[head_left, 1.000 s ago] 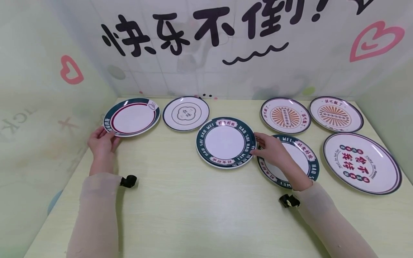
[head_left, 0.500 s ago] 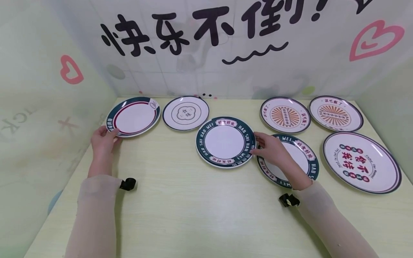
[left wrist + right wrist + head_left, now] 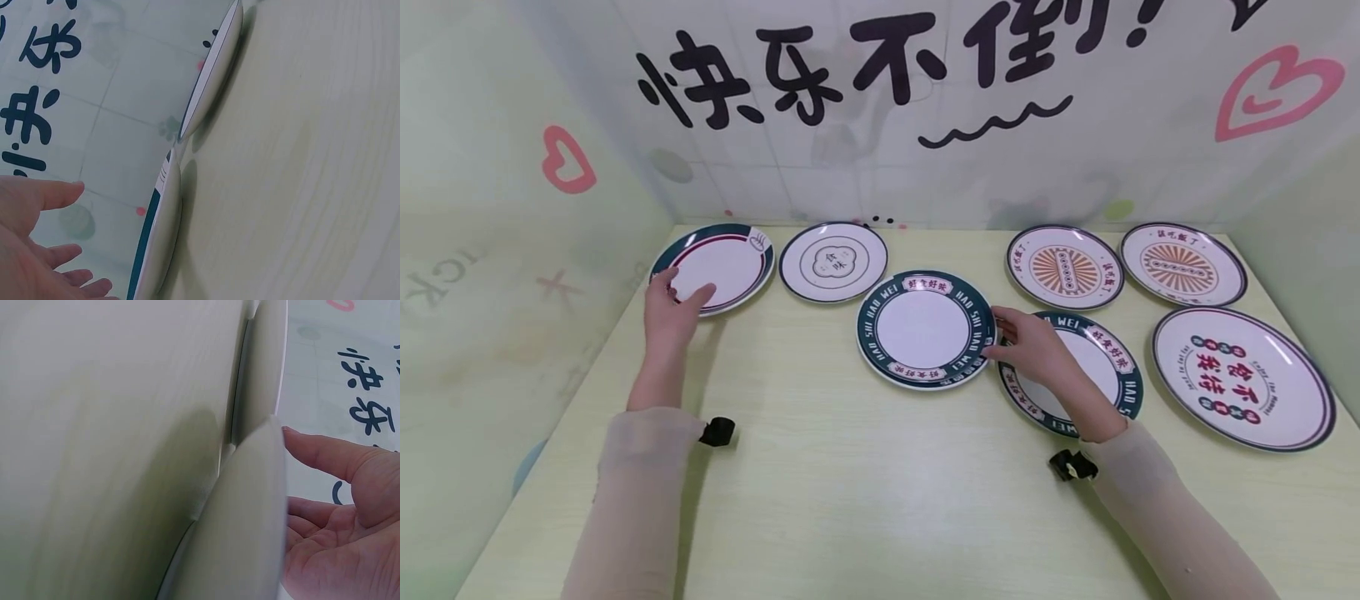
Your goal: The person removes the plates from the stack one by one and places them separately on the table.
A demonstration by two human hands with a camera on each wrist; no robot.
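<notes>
My left hand (image 3: 672, 312) hovers at the near left edge of a white plate with a green band and red ring (image 3: 715, 267). Its thumb and fingers are spread and apart from that plate (image 3: 162, 231) in the left wrist view. My right hand (image 3: 1030, 346) is at the right rim of the middle plate, with a green lettered border (image 3: 925, 329), its fingertips right at the rim. The hand lies over a second green-bordered plate (image 3: 1086, 367). The right wrist view shows the right thumb extended and the hand (image 3: 350, 525) partly hidden behind a plate (image 3: 237, 519).
A small white plate with a cloud-shaped emblem (image 3: 833, 262) lies at the back. Two plates with orange sunburst prints (image 3: 1066, 268) (image 3: 1183, 265) sit at the back right, above a large oval plate with red characters (image 3: 1240, 379). Printed walls (image 3: 850, 183) enclose the table (image 3: 850, 500).
My left hand has let go of the red-ringed plate's left rim and moved right and up over its edge; that plate has shifted slightly right. The right hand stays put.
</notes>
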